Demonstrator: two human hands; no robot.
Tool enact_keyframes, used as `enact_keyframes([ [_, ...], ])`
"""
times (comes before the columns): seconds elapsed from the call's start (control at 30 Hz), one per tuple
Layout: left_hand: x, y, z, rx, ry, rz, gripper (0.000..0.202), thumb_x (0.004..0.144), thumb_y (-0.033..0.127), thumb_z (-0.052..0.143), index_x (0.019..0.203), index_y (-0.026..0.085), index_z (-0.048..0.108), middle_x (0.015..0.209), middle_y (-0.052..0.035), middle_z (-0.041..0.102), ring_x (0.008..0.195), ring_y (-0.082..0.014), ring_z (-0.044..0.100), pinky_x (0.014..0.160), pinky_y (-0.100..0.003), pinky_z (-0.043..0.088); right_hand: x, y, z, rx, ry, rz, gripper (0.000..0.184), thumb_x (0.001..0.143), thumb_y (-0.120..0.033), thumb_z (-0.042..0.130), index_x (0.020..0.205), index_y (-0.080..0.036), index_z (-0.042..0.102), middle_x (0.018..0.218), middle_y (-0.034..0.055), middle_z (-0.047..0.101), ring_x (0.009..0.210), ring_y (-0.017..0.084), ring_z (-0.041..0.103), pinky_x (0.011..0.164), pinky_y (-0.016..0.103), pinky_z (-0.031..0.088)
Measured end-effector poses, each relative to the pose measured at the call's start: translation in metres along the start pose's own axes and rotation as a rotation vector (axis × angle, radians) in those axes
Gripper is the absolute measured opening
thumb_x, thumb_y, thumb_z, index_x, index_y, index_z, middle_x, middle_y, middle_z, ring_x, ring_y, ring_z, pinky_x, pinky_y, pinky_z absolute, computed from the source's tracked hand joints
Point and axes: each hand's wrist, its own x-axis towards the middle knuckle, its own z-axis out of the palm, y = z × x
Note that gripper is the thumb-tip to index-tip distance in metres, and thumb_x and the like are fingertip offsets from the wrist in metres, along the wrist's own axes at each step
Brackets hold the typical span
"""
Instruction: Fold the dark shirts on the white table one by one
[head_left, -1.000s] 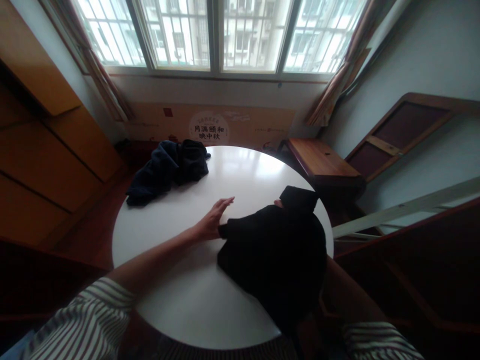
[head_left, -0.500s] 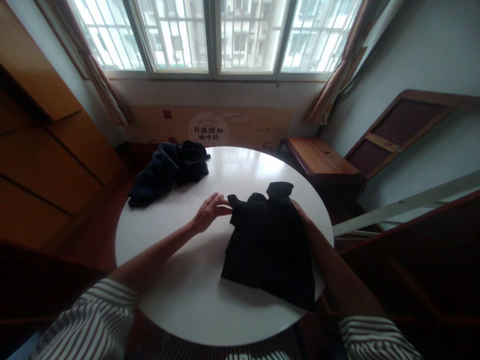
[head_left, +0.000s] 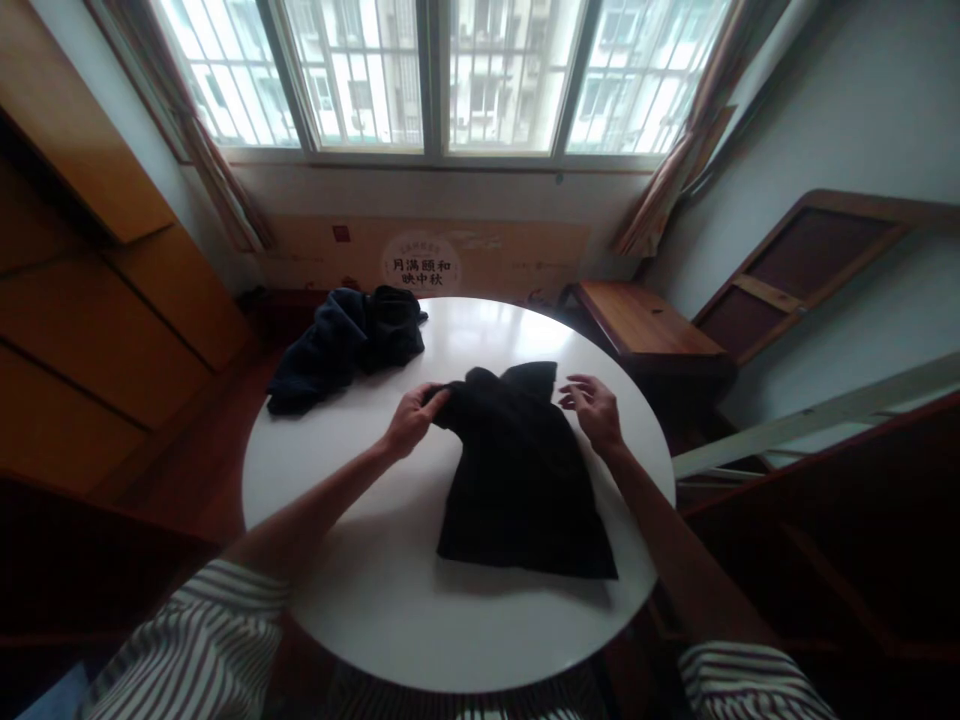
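"Black cloth [head_left: 495,480] in your left grip [head_left: 411,420], then?"

"Yes, my fingers are closed on its upper edge, pinching it. My right grip [head_left: 594,412] is open, fingers spread, just beside the cloth and holding nothing."

"Where does it lie?"

"Near the middle of the white round worktop [head_left: 360,570], spread fairly flat, its lower edge straight."

"And what's left?"

"A crumpled navy bundle [head_left: 345,345] lies heaped near the far rim, not yet spread out, in neither grip."

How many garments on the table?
2: a black garment mid-table, held by the left hand, and a crumpled dark garment at the far edge of the table. Anything beneath them would be hidden.
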Motion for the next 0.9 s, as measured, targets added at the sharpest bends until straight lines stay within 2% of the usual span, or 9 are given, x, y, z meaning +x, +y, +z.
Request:
enact_keyframes([
  [0.07, 0.004, 0.010, -0.010, -0.149, 0.130, 0.059, 0.042, 0.082, 0.055, 0.068, 0.096, 0.016, 0.068, 0.080, -0.0028, 0.069, 0.079, -0.0177, 0.066, 0.071, -0.028, 0.054, -0.006, -0.017, 0.004, -0.050, 0.111, -0.073, 0.035, 0.082, -0.053, 0.063, 0.089, -0.019, 0.061, 0.072, 0.0025, 0.062, 0.058, 0.016, 0.058, 0.056, 0.032, 0.052],
  [0.1, 0.004, 0.014, -0.013, -0.209, 0.149, 0.074, 0.040, 0.082, 0.055, 0.067, 0.095, 0.017, 0.067, 0.079, -0.0021, 0.068, 0.079, -0.0172, 0.066, 0.071, -0.028, 0.054, -0.012, -0.028, 0.008, -0.063, 0.070, -0.104, 0.035, 0.085, -0.053, 0.061, 0.085, -0.019, 0.061, 0.067, 0.0013, 0.060, 0.057, 0.015, 0.056, 0.056, 0.030, 0.051],
  [0.17, 0.001, 0.018, -0.018, -0.272, 0.089, 0.072, 0.037, 0.079, 0.051, 0.071, 0.093, 0.017, 0.066, 0.076, 0.0000, 0.066, 0.074, -0.0146, 0.063, 0.067, -0.024, 0.052, -0.025, -0.049, 0.021, -0.041, -0.199, -0.112, 0.037, 0.088, -0.054, 0.058, 0.085, -0.018, 0.064, 0.066, 0.0015, 0.060, 0.059, 0.016, 0.058, 0.058, 0.030, 0.051],
  [0.23, -0.007, 0.018, -0.018, -0.256, -0.052, 0.045, 0.036, 0.073, 0.045, 0.078, 0.092, 0.017, 0.066, 0.077, 0.0011, 0.065, 0.069, -0.0121, 0.061, 0.063, -0.021, 0.049, -0.041, -0.068, 0.040, 0.010, -0.530, -0.077, 0.039, 0.087, -0.054, 0.062, 0.102, -0.018, 0.066, 0.079, 0.0044, 0.067, 0.071, 0.018, 0.064, 0.067, 0.033, 0.054],
  [0.3, -0.015, 0.017, -0.014, -0.162, -0.204, 0.013, 0.039, 0.071, 0.043, 0.082, 0.097, 0.017, 0.067, 0.082, -0.0001, 0.067, 0.070, -0.0125, 0.062, 0.063, -0.021, 0.047, -0.057, -0.079, 0.061, 0.024, -0.726, -0.090, 0.053, 0.080, -0.050, 0.073, 0.122, -0.021, 0.060, 0.099, 0.0063, 0.068, 0.087, 0.020, 0.065, 0.076, 0.035, 0.054],
  [0.37, -0.021, 0.016, -0.009, -0.028, -0.335, 0.004, 0.040, 0.074, 0.044, 0.080, 0.100, 0.016, 0.069, 0.085, -0.0027, 0.069, 0.073, -0.0147, 0.063, 0.064, -0.022, 0.047, -0.069, -0.084, 0.079, 0.000, -0.760, -0.163, 0.056, 0.075, -0.046, 0.079, 0.122, -0.021, 0.060, 0.105, 0.0058, 0.065, 0.092, 0.021, 0.063, 0.081, 0.035, 0.053],
  [0.47, -0.024, 0.017, -0.006, 0.151, -0.450, 0.048, 0.035, 0.081, 0.046, 0.074, 0.093, 0.013, 0.073, 0.086, -0.0053, 0.071, 0.076, -0.0167, 0.064, 0.066, -0.024, 0.049, -0.078, -0.081, 0.092, -0.040, -0.699, -0.253, 0.038, 0.078, -0.044, 0.077, 0.103, -0.018, 0.065, 0.097, 0.0041, 0.060, 0.088, 0.019, 0.059, 0.081, 0.034, 0.051],
  [0.73, -0.025, 0.038, -0.008, 0.395, -0.321, 0.248, 0.029, 0.089, 0.039, 0.067, 0.107, 0.017, 0.068, 0.102, -0.0064, 0.070, 0.095, -0.0195, 0.065, 0.085, -0.029, 0.050, -0.065, -0.079, 0.073, 0.048, -0.841, -0.056, 0.041, 0.076, -0.035, 0.079, 0.111, -0.018, 0.065, 0.092, 0.0022, 0.062, 0.084, 0.019, 0.062, 0.071, 0.030, 0.053],
  [0.9, -0.024, 0.063, -0.021, 0.263, -0.328, 0.134, 0.037, 0.089, 0.043, 0.066, 0.116, 0.018, 0.068, 0.095, -0.0048, 0.070, 0.079, -0.0151, 0.064, 0.066, -0.023, 0.050, -0.056, -0.095, 0.056, 0.250, -0.989, 0.047, 0.044, 0.071, -0.030, 0.083, 0.109, -0.017, 0.067, 0.084, -0.0006, 0.066, 0.074, 0.015, 0.063, 0.065, 0.027, 0.053],
])
